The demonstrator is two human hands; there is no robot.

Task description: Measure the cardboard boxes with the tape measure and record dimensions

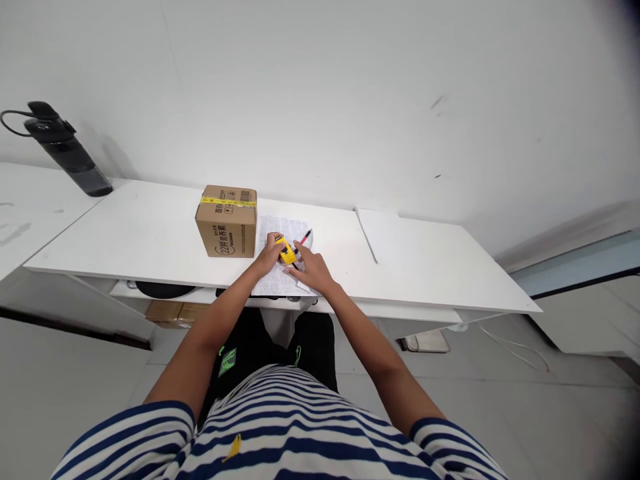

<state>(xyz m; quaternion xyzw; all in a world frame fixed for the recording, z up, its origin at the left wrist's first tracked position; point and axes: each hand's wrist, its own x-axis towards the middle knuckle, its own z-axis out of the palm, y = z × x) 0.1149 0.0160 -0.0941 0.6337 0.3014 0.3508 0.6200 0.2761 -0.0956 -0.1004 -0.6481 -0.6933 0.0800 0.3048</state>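
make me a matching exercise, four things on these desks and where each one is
Things:
1 cardboard box
2 black bottle
3 yellow tape measure
4 pen

Places:
a far left, by the wall
b between the left hand and the right hand
c just left of the written sheet
d slanting out past the right hand

Pairs: 1-c, 2-a, 3-b, 4-d

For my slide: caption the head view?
Left hand grips yellow tape measure, right hand touching, over paper beside cardboard box.

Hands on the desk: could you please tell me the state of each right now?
Left hand: closed around the yellow tape measure.
Right hand: seems closed on a red-and-black pen.
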